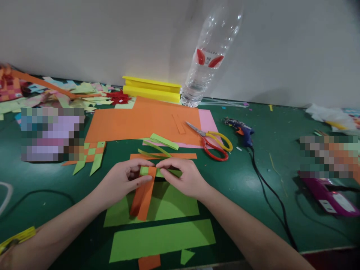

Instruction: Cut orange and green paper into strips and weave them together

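Observation:
My left hand (128,178) pinches the left end of a small weave of orange and green paper strips (152,172). At its right side, my right hand (180,174) has thumb and forefinger closed on the green strip. Two orange tails hang down from the weave over a green paper sheet (174,202). Just beyond my hands lie an orange strip (188,155) and several loose green strips (163,141). A finished-looking orange and green woven piece (92,152) rests to the left. Scissors (209,138) with red and yellow handles lie partly on orange card (143,120).
A tilted-looking clear water bottle (209,56) stands by the wall, beside a folded yellow piece (152,90). To the right are a blue glue gun (243,132) with a black cord and a magenta power strip (329,197). Paper scraps (59,97) pile up at left. A green strip (163,240) lies nearest.

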Available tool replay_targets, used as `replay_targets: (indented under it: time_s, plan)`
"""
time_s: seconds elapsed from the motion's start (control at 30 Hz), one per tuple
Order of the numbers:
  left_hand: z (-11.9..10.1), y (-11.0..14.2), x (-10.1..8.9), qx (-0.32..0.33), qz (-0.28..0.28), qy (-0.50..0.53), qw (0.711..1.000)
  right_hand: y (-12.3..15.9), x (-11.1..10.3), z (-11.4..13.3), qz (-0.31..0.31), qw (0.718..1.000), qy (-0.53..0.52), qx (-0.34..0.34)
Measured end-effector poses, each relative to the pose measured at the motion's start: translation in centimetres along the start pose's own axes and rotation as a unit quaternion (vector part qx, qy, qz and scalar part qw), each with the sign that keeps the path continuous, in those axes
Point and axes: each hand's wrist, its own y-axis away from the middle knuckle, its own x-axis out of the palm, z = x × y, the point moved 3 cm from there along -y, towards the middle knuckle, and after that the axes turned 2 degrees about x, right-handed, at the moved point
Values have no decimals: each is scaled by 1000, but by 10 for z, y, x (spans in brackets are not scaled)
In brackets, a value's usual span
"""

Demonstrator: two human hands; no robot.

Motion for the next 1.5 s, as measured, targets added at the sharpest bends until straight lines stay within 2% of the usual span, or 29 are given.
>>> replay_targets:
  time_s: [0.1, 0.2, 0.43, 0.67, 0.83, 1.1, 1.37, 1.5]
  plan:
    - [0, 0, 1, 0, 5, 3, 1000, 1, 0, 1, -22, 998, 50, -41]
    - [2, 2, 2, -1, 16, 8, 1000, 0, 1, 1, -18, 996, 71, -57]
    - [1, 2, 0, 10, 10, -6, 1000, -2, 1, -2, 17, 999, 36, -21]
    - [7, 3, 0, 7, 17, 1, 1000, -2, 1, -5, 23, 1000, 9, 20]
    - [3, 2, -1, 0, 33, -4, 999, -3, 0, -7, 27, 999, 2, 42]
    - [2, 2, -1, -5, 57, -35, 998, -2, -1, -4, 33, 999, 14, 28]
    - [1, 2, 0, -8, 45, -27, 999, -2, -2, 1, 42, 999, 27, 11]
    - [0, 3, 0, -6, 42, -13, 999, -1, 1, -2, 28, 999, 5, 31]
